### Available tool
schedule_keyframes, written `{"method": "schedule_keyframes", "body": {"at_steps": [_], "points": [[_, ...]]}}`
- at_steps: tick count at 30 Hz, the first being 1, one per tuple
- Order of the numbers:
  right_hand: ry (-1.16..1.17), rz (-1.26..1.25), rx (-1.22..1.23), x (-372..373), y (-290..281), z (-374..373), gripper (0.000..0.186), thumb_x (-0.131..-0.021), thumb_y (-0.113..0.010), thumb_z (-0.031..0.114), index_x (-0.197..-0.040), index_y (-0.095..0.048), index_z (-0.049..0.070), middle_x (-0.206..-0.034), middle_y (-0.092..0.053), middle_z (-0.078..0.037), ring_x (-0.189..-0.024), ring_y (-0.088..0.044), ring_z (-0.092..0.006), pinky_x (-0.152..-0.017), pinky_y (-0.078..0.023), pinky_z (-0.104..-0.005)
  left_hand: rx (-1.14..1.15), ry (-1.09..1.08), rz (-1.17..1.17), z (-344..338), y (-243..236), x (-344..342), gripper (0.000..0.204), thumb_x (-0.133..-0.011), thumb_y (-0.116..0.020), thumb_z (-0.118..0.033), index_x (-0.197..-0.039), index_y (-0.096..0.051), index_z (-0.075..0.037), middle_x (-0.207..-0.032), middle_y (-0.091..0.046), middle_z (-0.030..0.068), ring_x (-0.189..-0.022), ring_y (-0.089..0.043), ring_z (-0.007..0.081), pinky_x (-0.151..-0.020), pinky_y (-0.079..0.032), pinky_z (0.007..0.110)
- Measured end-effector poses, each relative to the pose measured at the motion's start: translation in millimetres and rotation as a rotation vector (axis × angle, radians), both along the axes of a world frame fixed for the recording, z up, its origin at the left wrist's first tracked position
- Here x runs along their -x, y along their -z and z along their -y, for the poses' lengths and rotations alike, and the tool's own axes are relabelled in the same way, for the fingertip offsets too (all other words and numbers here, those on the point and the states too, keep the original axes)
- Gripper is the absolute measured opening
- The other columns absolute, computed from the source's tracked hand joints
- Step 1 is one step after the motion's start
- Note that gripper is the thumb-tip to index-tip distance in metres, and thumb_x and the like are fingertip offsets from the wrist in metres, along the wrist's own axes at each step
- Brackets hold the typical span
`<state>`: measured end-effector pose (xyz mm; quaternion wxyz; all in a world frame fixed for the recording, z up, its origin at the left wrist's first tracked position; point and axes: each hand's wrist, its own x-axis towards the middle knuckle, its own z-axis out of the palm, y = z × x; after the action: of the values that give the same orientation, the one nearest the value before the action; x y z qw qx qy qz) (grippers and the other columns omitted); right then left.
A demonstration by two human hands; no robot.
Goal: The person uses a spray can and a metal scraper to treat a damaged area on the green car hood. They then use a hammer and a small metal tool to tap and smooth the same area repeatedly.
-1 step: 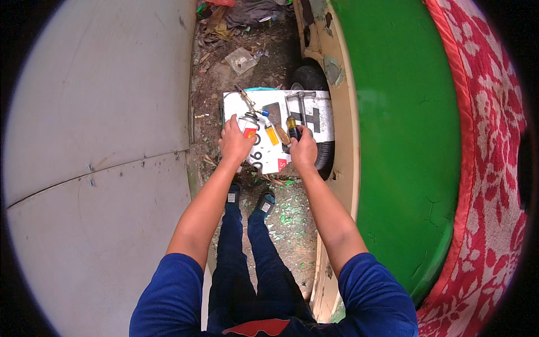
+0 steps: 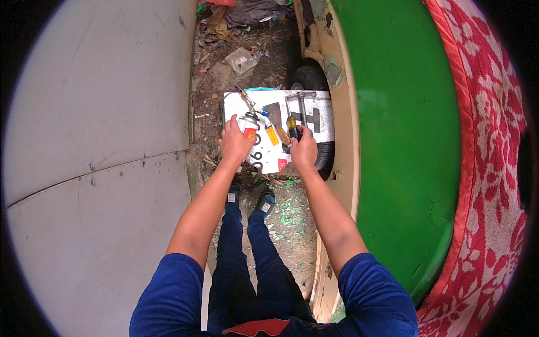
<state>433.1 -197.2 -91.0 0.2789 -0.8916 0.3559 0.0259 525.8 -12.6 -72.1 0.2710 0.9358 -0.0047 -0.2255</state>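
Note:
My left hand (image 2: 236, 140) grips a white-and-red can (image 2: 250, 126) at the left of a white board (image 2: 233, 104) printed with large dark characters. My right hand (image 2: 303, 149) is closed on a screwdriver (image 2: 291, 123) with a yellow-and-black handle. Between them lie a yellow object (image 2: 272, 133) and a brownish oblong piece (image 2: 282, 133). Just above the can lie a metal torch-like tool (image 2: 246, 97) and a small blue-capped item (image 2: 263, 112). A metal tool (image 2: 302, 101) with a crossbar lies beyond the screwdriver.
A pale metal panel (image 2: 101, 112) fills the left. At right stand a flaking cream frame (image 2: 344, 151), a green surface (image 2: 398, 140) and red-and-white floral cloth (image 2: 483, 168). Dark tyres (image 2: 309, 73) sit around the board. Litter (image 2: 241, 60) covers the ground beyond; my feet (image 2: 264, 203) are below.

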Motion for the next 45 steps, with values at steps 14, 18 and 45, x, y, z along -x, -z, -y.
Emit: {"method": "schedule_keyframes", "body": {"at_steps": [14, 18, 45], "points": [[-0.034, 0.16, -0.029, -10, 2, 14, 0.058, -0.078, -0.069, 0.021, -0.126, -0.053, -0.006, -0.118, -0.053, -0.026, -0.104, -0.059, -0.0434, -0.091, -0.049, -0.0469, 0.004, 0.011, -0.002, -3, 0, -8, 0.097, -0.074, -0.082, -0.037, -0.149, -0.03, -0.008, -0.145, -0.044, 0.0143, -0.134, -0.044, 0.0343, -0.107, -0.037, 0.053], [0.003, 0.127, -0.083, -12, 7, 24, 0.056, -0.077, -0.068, 0.024, -0.122, -0.057, -0.006, -0.113, -0.058, -0.027, -0.104, -0.06, -0.0424, -0.092, -0.05, -0.0453, 0.008, 0.02, 0.0, -2, 0, -8, 0.095, -0.074, -0.081, -0.038, -0.149, -0.03, -0.008, -0.145, -0.044, 0.0138, -0.134, -0.043, 0.0344, -0.107, -0.037, 0.054], [0.516, 0.437, -1.094, 58, -2, 24, 0.053, -0.079, -0.061, 0.004, -0.132, -0.054, 0.001, -0.082, -0.062, -0.006, -0.053, -0.054, -0.0116, -0.042, -0.038, -0.0238, 0.326, 0.072, 0.42, -5, -11, 5, 0.055, -0.082, -0.072, -0.027, -0.13, -0.053, -0.008, -0.138, -0.049, 0.0136, -0.129, -0.046, 0.0335, -0.105, -0.037, 0.048]]}}
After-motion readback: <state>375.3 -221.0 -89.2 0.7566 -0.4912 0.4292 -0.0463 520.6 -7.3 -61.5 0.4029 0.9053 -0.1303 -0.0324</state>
